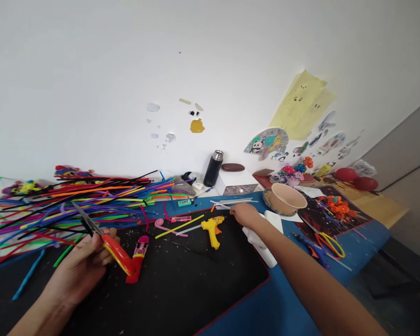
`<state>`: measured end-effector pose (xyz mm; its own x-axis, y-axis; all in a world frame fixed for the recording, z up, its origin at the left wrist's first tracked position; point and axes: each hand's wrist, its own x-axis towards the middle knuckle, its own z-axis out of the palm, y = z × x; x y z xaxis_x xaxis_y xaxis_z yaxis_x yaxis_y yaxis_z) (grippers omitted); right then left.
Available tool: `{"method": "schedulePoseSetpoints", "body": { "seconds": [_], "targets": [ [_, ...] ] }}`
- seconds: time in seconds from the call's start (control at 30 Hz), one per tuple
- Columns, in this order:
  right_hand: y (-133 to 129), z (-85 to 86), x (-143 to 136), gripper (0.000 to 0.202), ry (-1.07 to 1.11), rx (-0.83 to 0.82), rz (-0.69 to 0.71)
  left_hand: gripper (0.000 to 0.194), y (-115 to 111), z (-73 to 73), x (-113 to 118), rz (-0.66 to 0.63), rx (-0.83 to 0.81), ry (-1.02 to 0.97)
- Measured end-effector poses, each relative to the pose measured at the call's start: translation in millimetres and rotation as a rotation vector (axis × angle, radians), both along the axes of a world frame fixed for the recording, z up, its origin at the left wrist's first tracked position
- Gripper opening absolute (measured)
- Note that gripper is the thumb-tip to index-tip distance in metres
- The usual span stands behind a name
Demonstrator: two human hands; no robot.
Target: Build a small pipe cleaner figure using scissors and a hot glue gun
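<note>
My left hand (86,256) is closed around long-nose pliers (117,252) with red and orange handles, their metal jaws pointing up and left. Just right of them lies a small red and pink pipe-cleaner figure (140,247) with a face on it. Across the table, my right hand (247,215) is stretched out with its fingers pinched on the end of a thin, whitish glue stick (222,205). More glue sticks (243,200) lie behind that hand. In front of it, a yellow glue gun (213,231) rests on the black mat (182,294).
Many coloured pipe cleaners (122,200) are heaped at the left. A black thermos (213,169) stands near the wall. Right of my right hand are a white object (273,221), a beige bowl (289,198) and yellow-handled scissors (332,245). A green lighter (184,203) lies mid-table.
</note>
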<state>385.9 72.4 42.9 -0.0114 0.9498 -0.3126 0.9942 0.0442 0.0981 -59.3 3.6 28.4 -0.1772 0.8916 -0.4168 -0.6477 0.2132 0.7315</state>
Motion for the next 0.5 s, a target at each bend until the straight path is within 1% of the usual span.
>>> {"method": "schedulePoseSetpoints", "body": {
  "seconds": [0.03,0.1,0.17,0.27,0.4,0.5],
  "targets": [
    [0.9,-0.2,0.2,0.037,-0.015,0.001,0.002,0.053,0.0,-0.3,-0.3,-0.015,0.010,0.010],
    [3.0,0.0,1.0,0.036,-0.036,0.012,0.003,0.057,0.1,-1.4,-1.0,-0.053,0.042,0.031],
    [5.5,0.2,2.7,0.037,-0.048,0.032,-0.002,0.059,0.6,-3.3,-1.9,-0.059,0.048,0.043],
    [10.0,-0.1,5.9,0.026,-0.046,0.071,-0.012,0.060,1.6,-7.3,-2.8,-0.073,0.042,0.059],
    [15.9,-1.6,6.5,0.030,-0.026,0.117,-0.026,0.054,2.1,-11.5,-1.8,-0.144,0.070,0.039],
    [17.3,-3.9,3.2,0.032,-0.014,0.143,-0.043,0.049,1.1,-10.4,0.9,-0.163,0.076,0.030]
  ]
}}
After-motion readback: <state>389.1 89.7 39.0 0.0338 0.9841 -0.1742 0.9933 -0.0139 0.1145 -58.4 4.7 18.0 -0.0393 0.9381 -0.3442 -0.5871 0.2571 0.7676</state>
